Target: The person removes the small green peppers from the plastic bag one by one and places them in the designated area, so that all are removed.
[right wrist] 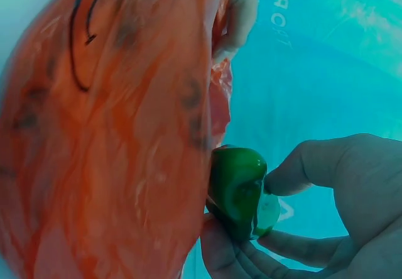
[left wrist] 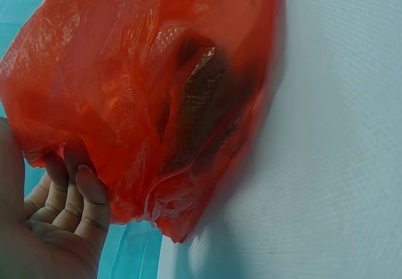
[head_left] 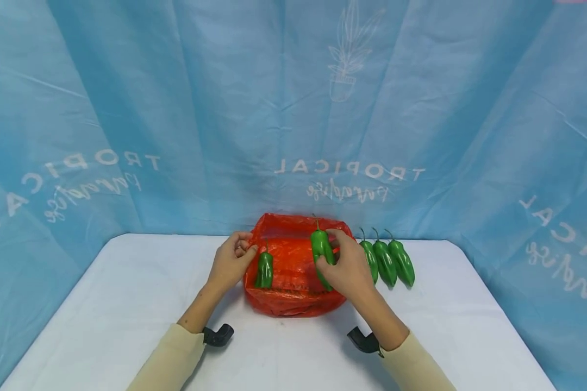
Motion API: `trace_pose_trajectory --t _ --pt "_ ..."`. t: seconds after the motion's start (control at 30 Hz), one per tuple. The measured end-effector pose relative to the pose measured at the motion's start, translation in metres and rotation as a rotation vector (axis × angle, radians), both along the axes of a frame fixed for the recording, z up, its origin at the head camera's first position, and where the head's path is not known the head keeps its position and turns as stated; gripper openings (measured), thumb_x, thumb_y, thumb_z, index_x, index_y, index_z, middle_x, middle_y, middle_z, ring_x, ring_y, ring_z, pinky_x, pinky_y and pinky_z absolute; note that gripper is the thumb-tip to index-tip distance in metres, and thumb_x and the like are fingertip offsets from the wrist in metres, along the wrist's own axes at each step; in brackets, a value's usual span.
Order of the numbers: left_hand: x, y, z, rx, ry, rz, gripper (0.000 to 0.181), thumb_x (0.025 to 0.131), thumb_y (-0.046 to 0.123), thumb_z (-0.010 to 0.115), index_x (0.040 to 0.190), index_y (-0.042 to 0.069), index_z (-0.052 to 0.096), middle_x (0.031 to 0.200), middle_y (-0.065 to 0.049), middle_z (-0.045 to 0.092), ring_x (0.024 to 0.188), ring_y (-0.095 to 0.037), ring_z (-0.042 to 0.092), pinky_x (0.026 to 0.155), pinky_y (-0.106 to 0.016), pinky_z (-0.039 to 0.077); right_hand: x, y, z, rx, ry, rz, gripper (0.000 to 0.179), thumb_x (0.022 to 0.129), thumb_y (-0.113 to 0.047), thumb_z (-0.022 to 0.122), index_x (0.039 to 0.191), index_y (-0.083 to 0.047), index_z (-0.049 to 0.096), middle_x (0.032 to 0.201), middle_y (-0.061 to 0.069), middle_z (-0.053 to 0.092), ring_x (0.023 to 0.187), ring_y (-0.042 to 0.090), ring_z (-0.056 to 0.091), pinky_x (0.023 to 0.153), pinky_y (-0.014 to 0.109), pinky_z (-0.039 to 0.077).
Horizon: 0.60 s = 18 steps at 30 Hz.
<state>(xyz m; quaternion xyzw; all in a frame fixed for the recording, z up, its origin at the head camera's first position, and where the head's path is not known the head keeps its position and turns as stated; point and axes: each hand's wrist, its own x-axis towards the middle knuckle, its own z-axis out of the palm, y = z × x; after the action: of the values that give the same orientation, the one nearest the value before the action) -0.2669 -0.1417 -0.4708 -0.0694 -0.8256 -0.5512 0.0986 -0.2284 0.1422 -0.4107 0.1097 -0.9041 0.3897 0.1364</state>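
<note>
A red plastic bag [head_left: 293,305] stands on the table with its mouth spread wide. My left hand [head_left: 229,264] grips the bag's left rim; its curled fingers also show against the red film in the left wrist view [left wrist: 69,213]. Between the thumb and fingers of my right hand [head_left: 348,267] is a green pepper [head_left: 319,243], stem up, held over the right side of the bag's mouth. The right wrist view shows that pepper [right wrist: 237,191] end-on, beside the bag's wall. Another green pepper [head_left: 264,272] leans inside the bag at the left, its lower end hidden.
Right of the bag, three green peppers [head_left: 386,264] lie in a row on the white table [head_left: 283,358], the nearest partly behind my right hand. A blue printed curtain [head_left: 225,108] surrounds the table's back and sides. Black camera mounts [head_left: 218,335] sit at both wrists.
</note>
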Motion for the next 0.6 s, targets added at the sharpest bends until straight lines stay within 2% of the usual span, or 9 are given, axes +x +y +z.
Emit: trace_pose_trajectory --t 0.2,0.37,0.6 --pt "0.0 -0.001 -0.002 -0.008 0.01 0.004 0.029 0.103 0.013 0.069 0.13 0.005 0.063 0.094 -0.01 0.06 0.067 -0.016 0.048 0.059 -0.026 0.042 0.004 0.017 -0.003 -0.001 0.016 0.0 0.062 0.086 -0.013 0.074 0.146 -0.008 0.059 0.106 0.009 0.07 0.074 0.019 0.066 0.064 0.036 0.055" --pt "0.0 0.0 -0.003 -0.02 0.003 0.006 0.028 0.103 0.015 0.068 0.13 0.006 0.062 0.094 -0.009 0.06 0.067 -0.017 0.047 0.058 -0.026 0.042 0.005 0.029 -0.004 0.017 0.026 -0.01 0.063 0.086 -0.012 0.074 0.147 -0.005 0.058 0.105 0.009 0.07 0.073 0.018 0.064 0.063 0.035 0.053" --pt "-0.001 -0.001 -0.002 -0.019 0.007 0.004 0.029 0.103 0.016 0.069 0.13 0.006 0.063 0.094 -0.009 0.059 0.068 -0.018 0.047 0.059 -0.025 0.042 0.009 0.047 -0.002 0.007 0.038 -0.042 0.061 0.086 -0.012 0.074 0.145 -0.007 0.06 0.106 0.011 0.071 0.077 0.022 0.067 0.063 0.036 0.055"
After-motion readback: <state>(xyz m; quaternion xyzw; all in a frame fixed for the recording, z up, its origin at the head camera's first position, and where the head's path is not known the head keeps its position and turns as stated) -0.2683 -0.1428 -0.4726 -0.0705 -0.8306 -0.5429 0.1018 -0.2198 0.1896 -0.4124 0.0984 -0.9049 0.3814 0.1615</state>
